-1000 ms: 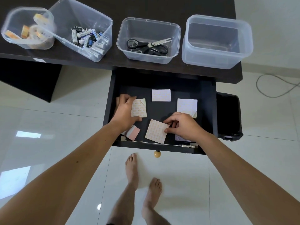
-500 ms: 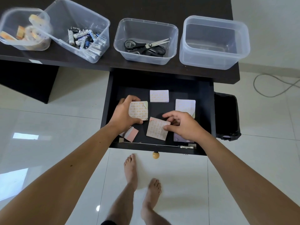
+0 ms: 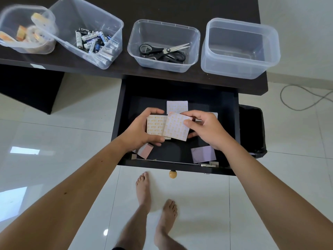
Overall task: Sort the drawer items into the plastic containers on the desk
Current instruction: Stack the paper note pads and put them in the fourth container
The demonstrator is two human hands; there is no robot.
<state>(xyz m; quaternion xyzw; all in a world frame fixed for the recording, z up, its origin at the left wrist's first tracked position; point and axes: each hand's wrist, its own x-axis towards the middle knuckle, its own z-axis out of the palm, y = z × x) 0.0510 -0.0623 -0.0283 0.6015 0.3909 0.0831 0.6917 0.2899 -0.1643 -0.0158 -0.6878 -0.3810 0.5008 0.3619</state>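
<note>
Now lifted off the drawer floor: left hand (image 3: 142,129) gripping one square patterned sticky-note pad (image 3: 155,124), right hand (image 3: 207,130) pinching another (image 3: 175,126), stacking for the empty clear plastic container (image 3: 240,48).

Bright, even daylight, wide-angle view.
We see window glare mirrored on the glossy floor tiles (image 3: 25,150) at left, soft shadows under the feet (image 3: 156,201), a dim drawer interior (image 3: 180,92), slight blur on the far-left container (image 3: 27,29), and straight edges bowing toward the corners.
</note>
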